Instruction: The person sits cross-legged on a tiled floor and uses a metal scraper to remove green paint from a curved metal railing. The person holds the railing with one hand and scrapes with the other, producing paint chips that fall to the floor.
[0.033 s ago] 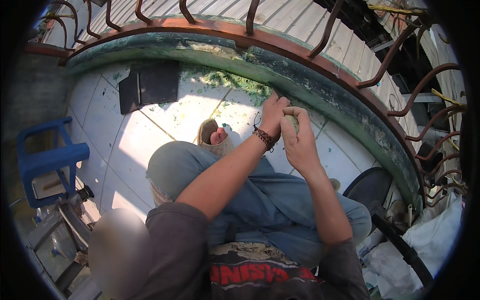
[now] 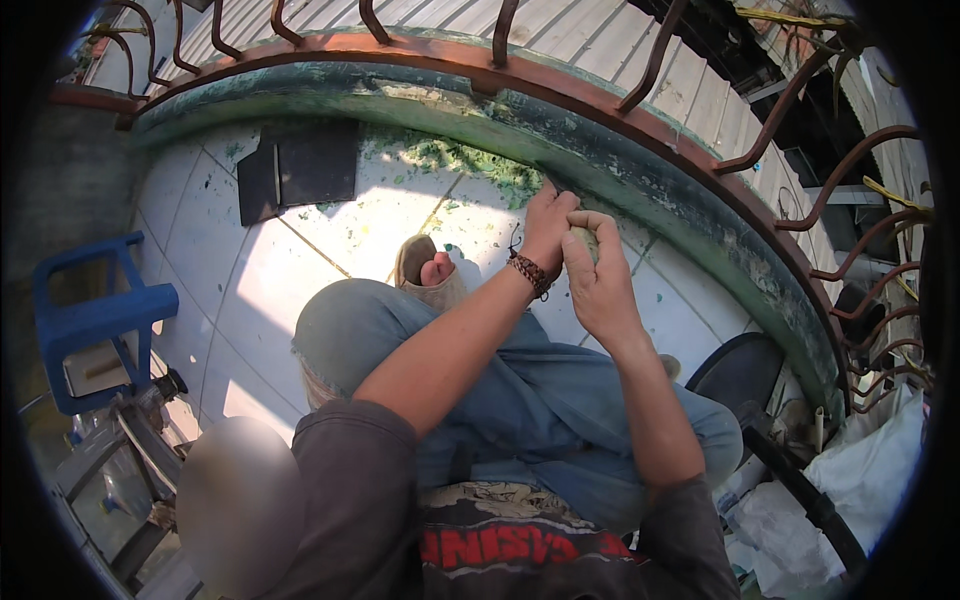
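Note:
My left hand [image 2: 547, 232], with a braided bracelet [image 2: 530, 275] at its wrist, is closed at the foot of the low curved wall [image 2: 620, 180]. Its index finger points toward the wall's base, by a small dark thing [image 2: 566, 188] that I cannot make out clearly. Right beside it, my right hand [image 2: 600, 275] is wrapped round a rounded, greenish-grey stone-like lump [image 2: 588, 243], mostly hidden by the fingers. The two hands touch or nearly touch. The wall's dark and green paint is worn, and green paint flakes [image 2: 490, 172] litter the tiles along it.
A rusty-red railing [image 2: 420, 48] tops the wall. A bent black sheet [image 2: 315, 165] lies on the white tiles [image 2: 200, 240]. My sandalled foot [image 2: 430, 272] is near the flakes. A blue plastic stool [image 2: 105, 315] stands left; a black fan-like pedestal base [image 2: 740, 375] and white sacks [image 2: 800, 530] are right.

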A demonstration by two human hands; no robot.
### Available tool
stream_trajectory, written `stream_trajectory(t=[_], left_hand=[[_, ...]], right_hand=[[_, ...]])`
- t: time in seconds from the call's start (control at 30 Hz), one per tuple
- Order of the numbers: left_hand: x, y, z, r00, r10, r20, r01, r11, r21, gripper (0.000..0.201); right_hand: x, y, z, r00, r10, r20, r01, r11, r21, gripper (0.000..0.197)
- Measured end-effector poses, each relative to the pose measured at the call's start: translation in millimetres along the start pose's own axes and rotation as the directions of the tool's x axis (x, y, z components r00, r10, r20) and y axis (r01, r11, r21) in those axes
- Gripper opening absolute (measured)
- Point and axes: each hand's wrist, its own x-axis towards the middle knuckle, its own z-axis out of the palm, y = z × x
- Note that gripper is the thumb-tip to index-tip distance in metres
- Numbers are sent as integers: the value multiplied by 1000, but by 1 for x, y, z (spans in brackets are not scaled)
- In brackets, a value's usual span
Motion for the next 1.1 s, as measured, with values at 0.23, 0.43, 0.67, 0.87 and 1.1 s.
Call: stream_trajectory(t=[0.23, 0.43, 0.67, 0.87, 1.1], left_hand=[[5, 6, 5, 1000, 17, 13, -17, 999, -38, 21], [-2, 10, 12, 999, 51, -1, -51, 982, -181, 20], [-2, 19, 7, 996, 80, -31, -84, 982, -171, 19], [6, 18, -4, 995, 67, -77, -68, 998, -9, 18], [10, 20, -10, 995, 67, -69, -67, 998, 1, 14]], right_hand=[[11, 1, 2, 1000, 16, -11, -16, 1000, 15, 35], [6, -11, -2, 999, 40, 2, -40, 994, 100, 34], [9, -1, 7, 1000, -19, -4, 19, 984, 176, 35], [19, 16, 15, 1000, -13, 7, 11, 983, 183, 37], [19, 15, 15, 999, -26, 35, 17, 972, 234, 38]])
